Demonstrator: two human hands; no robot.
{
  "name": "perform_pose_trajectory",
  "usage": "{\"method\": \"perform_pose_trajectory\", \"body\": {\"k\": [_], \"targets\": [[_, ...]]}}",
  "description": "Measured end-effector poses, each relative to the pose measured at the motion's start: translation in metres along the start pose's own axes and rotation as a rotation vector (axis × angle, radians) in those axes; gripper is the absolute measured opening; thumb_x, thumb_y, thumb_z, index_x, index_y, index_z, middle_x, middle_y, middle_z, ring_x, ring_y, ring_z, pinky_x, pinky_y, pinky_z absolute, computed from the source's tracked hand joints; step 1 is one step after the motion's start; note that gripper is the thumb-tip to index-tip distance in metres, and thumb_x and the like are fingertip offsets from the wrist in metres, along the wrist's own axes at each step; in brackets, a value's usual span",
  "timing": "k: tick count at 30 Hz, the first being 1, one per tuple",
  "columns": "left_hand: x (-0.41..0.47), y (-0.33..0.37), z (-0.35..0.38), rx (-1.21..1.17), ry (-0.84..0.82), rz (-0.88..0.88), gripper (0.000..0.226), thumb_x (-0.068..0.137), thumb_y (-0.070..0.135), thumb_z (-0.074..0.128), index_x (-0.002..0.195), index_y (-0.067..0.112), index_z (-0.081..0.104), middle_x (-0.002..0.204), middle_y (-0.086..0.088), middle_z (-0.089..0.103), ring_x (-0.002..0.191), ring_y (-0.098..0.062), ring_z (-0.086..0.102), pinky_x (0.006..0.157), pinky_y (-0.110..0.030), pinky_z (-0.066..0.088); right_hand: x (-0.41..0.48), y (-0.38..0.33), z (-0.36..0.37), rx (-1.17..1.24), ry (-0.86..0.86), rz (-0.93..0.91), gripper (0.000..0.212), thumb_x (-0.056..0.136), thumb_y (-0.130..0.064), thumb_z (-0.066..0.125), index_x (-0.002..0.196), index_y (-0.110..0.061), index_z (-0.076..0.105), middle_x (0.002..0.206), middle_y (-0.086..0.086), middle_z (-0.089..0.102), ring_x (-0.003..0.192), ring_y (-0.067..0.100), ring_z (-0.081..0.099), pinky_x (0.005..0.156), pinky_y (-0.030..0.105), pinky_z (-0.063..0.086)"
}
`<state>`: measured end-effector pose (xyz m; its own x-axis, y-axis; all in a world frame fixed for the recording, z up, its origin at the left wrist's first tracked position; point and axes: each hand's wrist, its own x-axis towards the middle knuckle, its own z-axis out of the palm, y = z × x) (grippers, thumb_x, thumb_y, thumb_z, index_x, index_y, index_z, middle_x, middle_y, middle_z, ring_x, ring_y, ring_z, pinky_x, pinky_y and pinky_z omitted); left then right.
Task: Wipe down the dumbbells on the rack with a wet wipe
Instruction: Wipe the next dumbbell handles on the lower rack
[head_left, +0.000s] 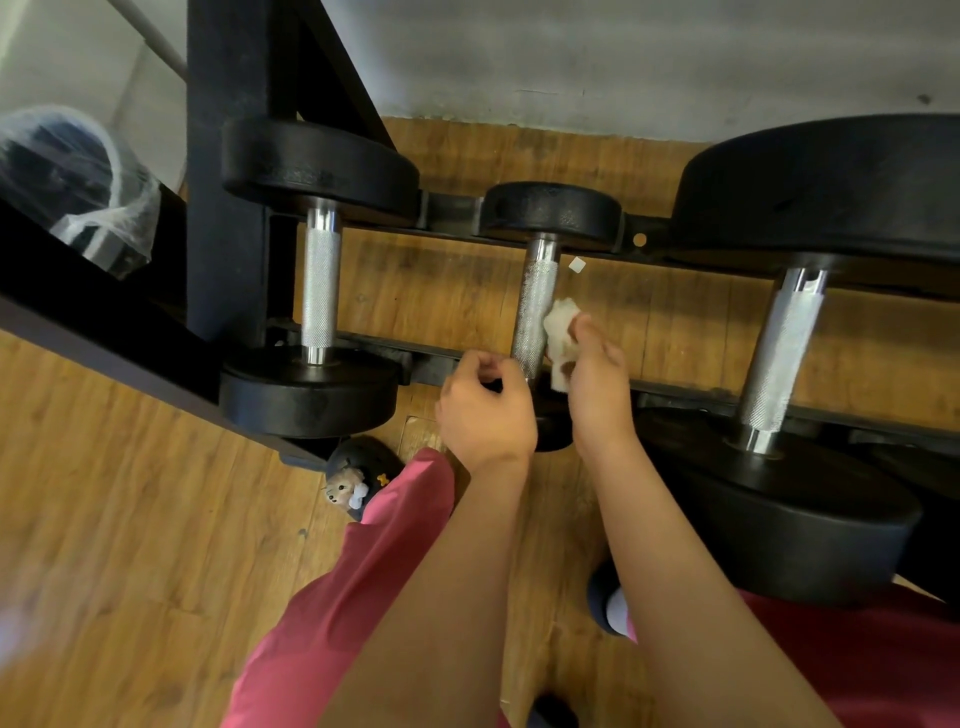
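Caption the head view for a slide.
Right hand holds a wet wipe against the middle dumbbell handle on the rack.

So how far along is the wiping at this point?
Done: nothing the picture can prove. In hand: the wet wipe is pressed against the middle dumbbell's handle. Left: its black heads, and perhaps the left dumbbell and right dumbbell, which nothing is touching now.

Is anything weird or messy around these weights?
Two small things. A little white scrap seems to lie on the wooden floor beside the middle dumbbell, just past the wipe the right hand holds. And the dumbbell at far left is wrapped in clear plastic, while the others are bare.
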<state>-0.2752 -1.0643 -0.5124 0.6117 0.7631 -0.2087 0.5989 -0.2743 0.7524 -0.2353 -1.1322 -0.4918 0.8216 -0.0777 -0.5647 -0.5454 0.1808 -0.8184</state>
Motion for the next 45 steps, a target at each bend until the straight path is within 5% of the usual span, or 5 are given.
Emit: {"method": "perform_pose_trajectory", "body": {"k": [9, 13, 19, 30, 45], "targets": [[0.000, 0.000, 0.000, 0.008, -0.009, 0.003, 0.021, 0.076, 0.044, 0.042, 0.073, 0.030, 0.058, 0.076, 0.010, 0.065, 0.078, -0.020, 0.062, 0.075, -0.043, 0.052, -0.001, 0.007, -0.009, -0.175, -0.236, -0.130, 0.069, 0.091, 0.014, 0.051, 0.150, -0.017, 0.033, 0.145, 0.003, 0.049, 0.130, 0.012, 0.050, 0.102, 0.021, 0.045], [0.000, -0.001, 0.001, 0.015, -0.013, -0.001, 0.020, 0.077, 0.045, 0.041, 0.073, 0.031, 0.056, 0.076, 0.010, 0.065, 0.079, -0.021, 0.062, 0.075, -0.044, 0.052, 0.003, 0.006, -0.008, -0.265, -0.164, -0.177, 0.061, 0.089, 0.003, 0.063, 0.144, -0.012, 0.042, 0.130, -0.007, 0.055, 0.100, -0.018, 0.055, 0.079, 0.003, 0.046], [0.000, -0.002, 0.001, 0.004, -0.016, 0.006, 0.021, 0.078, 0.047, 0.041, 0.072, 0.032, 0.055, 0.073, 0.011, 0.063, 0.077, -0.019, 0.062, 0.076, -0.045, 0.052, 0.014, 0.012, -0.006, -0.413, -0.111, -0.251, 0.026, 0.085, -0.015, 0.073, 0.110, -0.007, 0.066, 0.103, 0.001, 0.071, 0.095, 0.008, 0.066, 0.081, 0.021, 0.053], [-0.001, 0.000, 0.001, -0.004, -0.006, -0.014, 0.018, 0.076, 0.043, 0.042, 0.073, 0.032, 0.056, 0.072, 0.013, 0.062, 0.080, -0.021, 0.061, 0.077, -0.043, 0.051, 0.021, 0.011, 0.001, -0.325, 0.030, -0.239, 0.023, 0.089, -0.030, 0.069, 0.086, -0.007, 0.071, 0.081, 0.000, 0.071, 0.077, 0.007, 0.065, 0.069, 0.023, 0.051], [-0.001, -0.003, 0.001, -0.007, -0.013, -0.002, 0.021, 0.078, 0.045, 0.041, 0.074, 0.032, 0.057, 0.074, 0.012, 0.063, 0.080, -0.020, 0.061, 0.076, -0.044, 0.052, 0.024, -0.009, 0.005, -0.214, -0.056, -0.128, 0.016, 0.084, -0.017, 0.074, 0.099, -0.015, 0.069, 0.090, -0.009, 0.070, 0.075, -0.009, 0.065, 0.060, 0.002, 0.044]]}}
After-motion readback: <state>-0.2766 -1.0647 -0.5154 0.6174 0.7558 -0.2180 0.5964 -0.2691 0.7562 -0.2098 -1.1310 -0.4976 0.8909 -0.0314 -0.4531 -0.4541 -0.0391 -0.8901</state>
